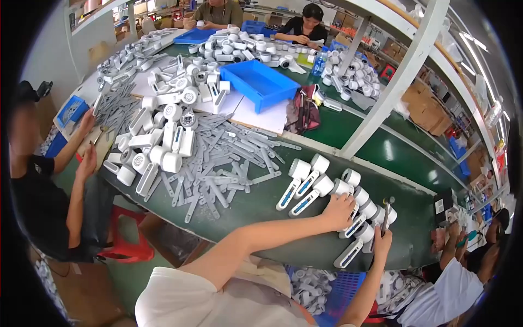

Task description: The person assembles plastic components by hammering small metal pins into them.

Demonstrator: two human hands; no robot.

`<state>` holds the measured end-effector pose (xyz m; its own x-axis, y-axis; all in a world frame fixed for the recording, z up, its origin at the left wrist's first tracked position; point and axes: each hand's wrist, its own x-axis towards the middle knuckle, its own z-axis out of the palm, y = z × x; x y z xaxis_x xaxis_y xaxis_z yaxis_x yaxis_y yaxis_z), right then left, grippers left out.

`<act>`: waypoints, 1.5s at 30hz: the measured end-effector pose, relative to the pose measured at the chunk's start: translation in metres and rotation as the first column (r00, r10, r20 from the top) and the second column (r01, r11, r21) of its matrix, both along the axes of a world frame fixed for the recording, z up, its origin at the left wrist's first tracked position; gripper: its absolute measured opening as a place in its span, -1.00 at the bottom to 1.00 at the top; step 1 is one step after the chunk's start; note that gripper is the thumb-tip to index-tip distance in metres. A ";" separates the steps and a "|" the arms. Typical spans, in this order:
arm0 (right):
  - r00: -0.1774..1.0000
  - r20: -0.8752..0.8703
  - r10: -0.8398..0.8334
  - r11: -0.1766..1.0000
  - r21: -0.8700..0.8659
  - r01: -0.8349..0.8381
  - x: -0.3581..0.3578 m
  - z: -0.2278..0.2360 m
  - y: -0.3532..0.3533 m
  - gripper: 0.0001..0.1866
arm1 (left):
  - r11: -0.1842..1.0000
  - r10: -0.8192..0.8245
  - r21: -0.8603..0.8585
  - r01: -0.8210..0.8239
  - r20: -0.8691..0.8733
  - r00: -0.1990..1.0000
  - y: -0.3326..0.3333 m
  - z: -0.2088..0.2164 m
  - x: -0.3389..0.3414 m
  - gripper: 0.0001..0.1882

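On the green tabletop in front of me lies a group of white handheld fan bodies (304, 203), each with a round drum head and a slotted handle; several slots show a blue strip. My left hand (339, 212) rests over the middle of the group, fingers bent down onto one fan body (357, 222); what its fingertips grip is hidden. My right hand (382, 241) is closed round a small hammer (387, 210), held upright with its metal head uppermost, beside the group's right side. Close below it lies another fan body (348, 254) with its slot facing up.
Loose grey plastic strips (218, 158) and heaped fan bodies (163, 131) cover the table's left side. A blue tray (259, 82) sits beyond them. A white post (392, 82) rises at right. Co-workers sit around; a blue crate (346, 289) with white parts stands below the edge.
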<state>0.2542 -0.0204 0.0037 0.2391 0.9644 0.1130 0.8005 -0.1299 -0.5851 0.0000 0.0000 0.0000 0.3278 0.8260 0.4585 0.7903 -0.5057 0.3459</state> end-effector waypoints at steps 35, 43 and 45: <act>0.341 -0.913 0.225 0.837 0.002 -0.547 -0.218 0.020 -0.150 -0.70 | 0.986 0.118 -0.148 -0.079 0.278 0.953 -0.172 0.019 -0.236 -0.61; 0.450 -0.850 0.273 0.889 0.044 -0.456 -0.216 0.013 -0.160 -0.74 | 0.987 0.156 0.073 -0.144 -0.202 0.967 -0.123 0.039 -0.276 -0.66; 0.435 -0.850 0.297 0.893 0.086 -0.441 -0.216 0.011 -0.158 -0.73 | 0.993 -0.059 -0.111 0.037 -0.197 0.979 -0.103 0.031 -0.289 -0.74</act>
